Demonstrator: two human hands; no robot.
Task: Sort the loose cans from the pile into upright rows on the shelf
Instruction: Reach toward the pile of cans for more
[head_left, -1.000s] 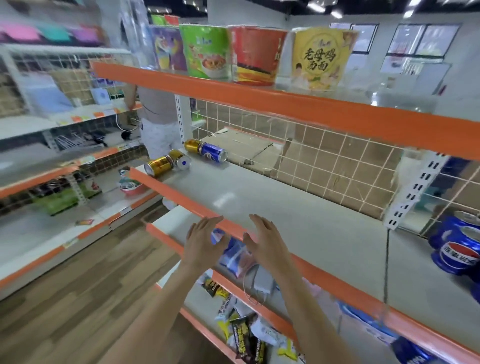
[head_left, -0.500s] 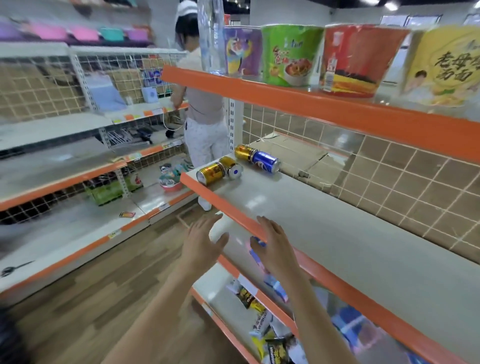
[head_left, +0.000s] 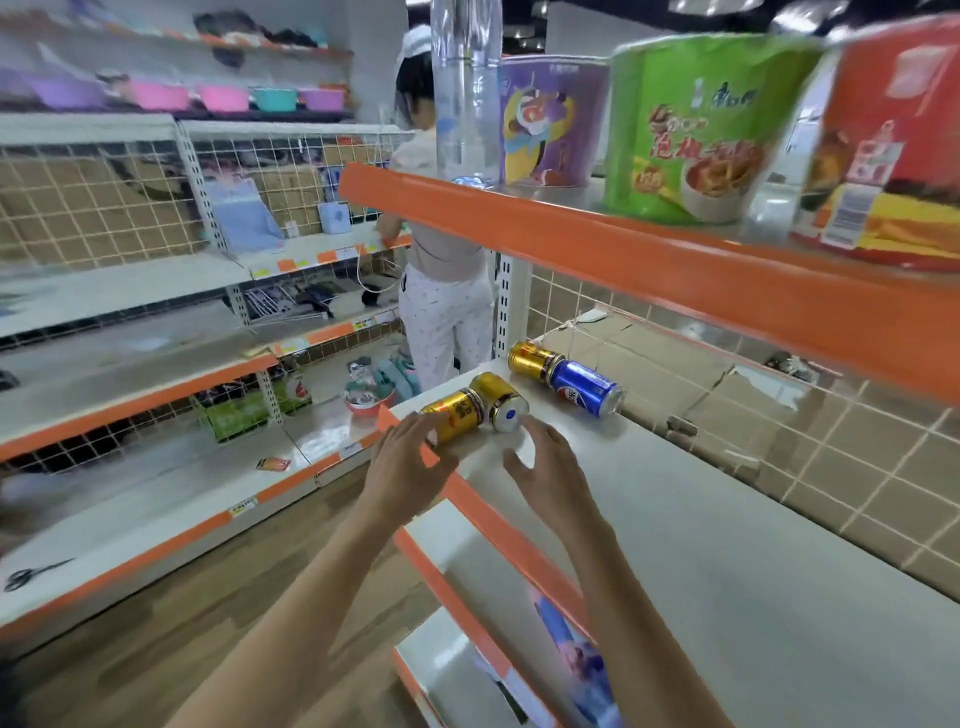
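Two open hands, left hand (head_left: 402, 467) and right hand (head_left: 553, 475), reach toward four cans (head_left: 501, 402) lying sideways on a white shelf (head_left: 701, 545).

Both bare hands moved from the orange shelf lip mid-shelf toward the shelf's far end, left hand (head_left: 402, 467) arrived spread just before the nearest lying gold metal can (head_left: 453, 416), right hand (head_left: 551, 475) reached, fingers loosely spread, near the second gold can's silver end (head_left: 508, 414), neither hand gripped anything.

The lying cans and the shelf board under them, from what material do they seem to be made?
The gold cans and the blue can look like glossy printed metal, with a silvery end showing. The shelf board seems painted metal, matt off-white with faint reflections, though coated wood is possible.
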